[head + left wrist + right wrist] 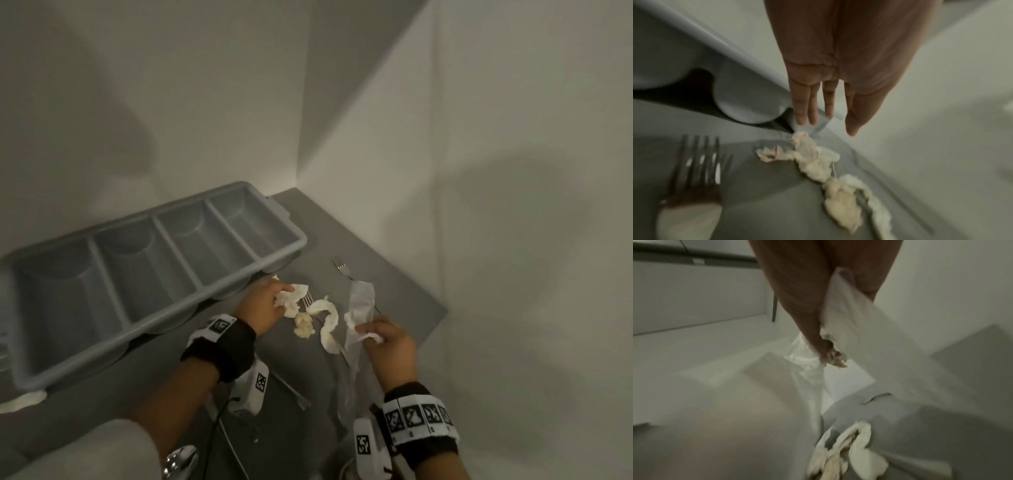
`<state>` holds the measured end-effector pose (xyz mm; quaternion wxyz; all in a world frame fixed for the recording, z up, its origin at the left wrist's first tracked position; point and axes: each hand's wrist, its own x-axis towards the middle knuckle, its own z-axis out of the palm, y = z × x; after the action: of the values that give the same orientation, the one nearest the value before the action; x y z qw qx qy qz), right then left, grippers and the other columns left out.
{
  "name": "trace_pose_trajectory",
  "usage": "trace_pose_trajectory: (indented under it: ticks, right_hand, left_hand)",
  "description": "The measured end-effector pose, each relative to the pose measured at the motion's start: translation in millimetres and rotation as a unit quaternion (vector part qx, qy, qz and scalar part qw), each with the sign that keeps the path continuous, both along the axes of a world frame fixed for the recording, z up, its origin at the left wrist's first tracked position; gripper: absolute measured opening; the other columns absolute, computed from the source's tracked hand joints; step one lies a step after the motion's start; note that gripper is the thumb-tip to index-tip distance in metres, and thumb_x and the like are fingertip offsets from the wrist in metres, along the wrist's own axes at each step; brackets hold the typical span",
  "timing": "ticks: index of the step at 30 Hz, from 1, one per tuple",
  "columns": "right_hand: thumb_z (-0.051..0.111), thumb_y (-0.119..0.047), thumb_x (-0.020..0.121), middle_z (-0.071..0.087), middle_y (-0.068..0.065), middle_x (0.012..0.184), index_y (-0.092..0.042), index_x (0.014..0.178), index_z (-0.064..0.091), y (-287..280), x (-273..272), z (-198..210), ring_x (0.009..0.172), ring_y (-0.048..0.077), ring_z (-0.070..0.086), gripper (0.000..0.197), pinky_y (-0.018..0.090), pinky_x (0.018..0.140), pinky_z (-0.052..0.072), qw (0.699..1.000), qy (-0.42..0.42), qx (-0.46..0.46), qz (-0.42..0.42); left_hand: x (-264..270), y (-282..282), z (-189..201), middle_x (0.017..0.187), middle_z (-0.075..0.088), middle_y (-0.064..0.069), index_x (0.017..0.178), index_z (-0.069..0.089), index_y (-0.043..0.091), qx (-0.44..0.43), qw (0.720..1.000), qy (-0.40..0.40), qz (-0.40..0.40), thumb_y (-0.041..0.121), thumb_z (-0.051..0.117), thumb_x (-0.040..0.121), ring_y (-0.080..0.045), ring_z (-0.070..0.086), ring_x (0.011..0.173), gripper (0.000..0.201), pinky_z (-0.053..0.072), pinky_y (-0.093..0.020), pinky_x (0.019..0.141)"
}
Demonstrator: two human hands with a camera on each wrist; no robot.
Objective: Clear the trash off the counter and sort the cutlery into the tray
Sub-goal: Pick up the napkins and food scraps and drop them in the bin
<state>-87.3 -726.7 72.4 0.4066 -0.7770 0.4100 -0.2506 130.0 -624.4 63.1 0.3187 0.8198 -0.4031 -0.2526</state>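
Observation:
A grey four-compartment cutlery tray (284, 226) stands empty at the back left of the grey counter (404, 284). My left hand (270, 301) (830, 123) reaches in front of the tray's corner, fingers straight, over a crumpled napkin (291, 299) (813, 160). Beside it lie a yellowish wad (303, 328) and a twisted napkin (327, 325), with a fork (308, 298) partly under them. My right hand (387, 339) pinches a long white paper wrapper (359, 305) (851, 316). A second fork (342, 269) lies beyond the wrapper.
White walls meet in a corner just behind and right of the counter. More cutlery (291, 390) lies near my left wrist, and a spoon (178, 457) shows at the bottom edge. A scrap of tissue (20, 402) sits by the tray's near left end.

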Motion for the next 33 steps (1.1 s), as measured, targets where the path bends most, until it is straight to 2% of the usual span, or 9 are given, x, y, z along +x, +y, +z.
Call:
trace_pose_trajectory:
  ticks: [3, 6, 12, 18, 21, 24, 28, 30, 33]
  right_hand:
    - [0.061, 0.013, 0.071, 0.061, 0.0, 0.081, -0.01, 0.069, 0.071, -2, -27, 16, 0.065, -0.004, 0.057, 0.025, -0.005, 0.061, 0.037, 0.998, -0.016, -0.003, -0.058]
    - [0.06, 0.014, 0.069, 0.06, 0.0, 0.084, -0.014, 0.069, 0.07, -2, -48, 21, 0.071, -0.004, 0.051, 0.029, -0.008, 0.062, 0.034, 0.996, -0.022, -0.008, -0.09]
    - [0.059, 0.015, 0.07, 0.058, 0.001, 0.081, -0.003, 0.072, 0.072, -2, -74, 18, 0.067, -0.005, 0.049, 0.022, -0.009, 0.059, 0.032, 0.993, -0.015, -0.011, -0.113]
    - [0.059, 0.016, 0.07, 0.057, 0.003, 0.082, -0.001, 0.073, 0.072, -3, -79, 14, 0.069, -0.004, 0.049, 0.022, -0.009, 0.059, 0.032, 0.992, -0.02, 0.002, -0.126]
    - [0.059, 0.016, 0.07, 0.057, 0.003, 0.083, -0.002, 0.073, 0.072, -4, -84, 10, 0.071, -0.005, 0.048, 0.022, -0.009, 0.06, 0.032, 0.991, -0.023, 0.011, -0.134]
    - [0.059, 0.017, 0.07, 0.057, 0.003, 0.082, -0.002, 0.073, 0.072, -5, -88, 13, 0.071, -0.005, 0.049, 0.022, -0.009, 0.061, 0.032, 0.989, -0.024, 0.015, -0.145]
    - [0.058, 0.017, 0.07, 0.058, 0.005, 0.085, -0.024, 0.066, 0.068, -4, -96, 11, 0.072, 0.0, 0.052, 0.042, -0.009, 0.063, 0.033, 0.987, -0.027, 0.022, -0.159]
    - [0.058, 0.016, 0.07, 0.059, 0.007, 0.089, -0.031, 0.063, 0.063, -2, -102, 7, 0.076, 0.009, 0.055, 0.048, -0.009, 0.064, 0.034, 0.987, -0.017, 0.023, -0.161]
    - [0.056, 0.017, 0.073, 0.057, 0.011, 0.091, -0.008, 0.074, 0.071, 4, -111, 9, 0.072, 0.004, 0.051, 0.029, -0.008, 0.054, 0.035, 0.987, -0.014, 0.045, -0.154]
  left_hand:
    - [-8, -31, -17, 0.142, 0.031, -0.015, 0.134, 0.038, 0.021, 0.134, 0.986, -0.06, -0.075, 0.028, 0.067, 0.072, -0.032, 0.034, 0.131, 0.068, 0.032, -0.035, 0.11]
    - [-14, -38, -33, 0.138, 0.037, -0.013, 0.131, 0.04, 0.02, 0.21, 0.972, -0.076, -0.077, 0.048, 0.068, 0.062, -0.034, 0.04, 0.125, 0.079, 0.037, -0.041, 0.106]
    - [-14, -33, -33, 0.138, 0.044, -0.024, 0.113, 0.059, 0.006, 0.188, 0.979, -0.075, -0.006, 0.028, 0.057, 0.084, -0.035, 0.046, 0.124, 0.037, 0.038, -0.035, 0.104]
    - [-30, -31, 8, 0.094, 0.07, -0.02, 0.09, 0.067, 0.005, 0.072, 0.997, -0.004, 0.016, 0.019, 0.063, 0.08, -0.032, 0.064, 0.087, 0.018, 0.043, -0.029, 0.071]
    - [-49, -45, 22, 0.095, 0.067, -0.014, 0.091, 0.068, 0.004, 0.028, 0.999, 0.008, -0.028, 0.016, 0.067, 0.078, -0.028, 0.062, 0.089, 0.018, 0.043, -0.028, 0.074]
    - [-64, -65, 12, 0.121, 0.056, -0.01, 0.098, 0.067, 0.004, 0.066, 0.994, -0.016, -0.083, 0.02, 0.068, 0.076, -0.029, 0.055, 0.113, 0.027, 0.041, -0.031, 0.095]
    - [-75, -72, -18, 0.09, 0.064, -0.017, 0.08, 0.062, 0.004, 0.146, 0.979, -0.056, -0.128, 0.034, 0.048, 0.083, -0.035, 0.063, 0.092, 0.033, 0.05, -0.038, 0.083]
    - [-75, -70, -31, 0.092, 0.065, -0.014, 0.081, 0.063, 0.006, 0.161, 0.975, -0.09, -0.124, 0.026, 0.051, 0.081, -0.032, 0.063, 0.092, 0.023, 0.052, -0.038, 0.083]
    - [-73, -60, -40, 0.104, 0.066, -0.015, 0.096, 0.066, 0.005, 0.171, 0.975, -0.109, -0.094, 0.013, 0.056, 0.081, -0.03, 0.062, 0.097, 0.019, 0.05, -0.034, 0.083]
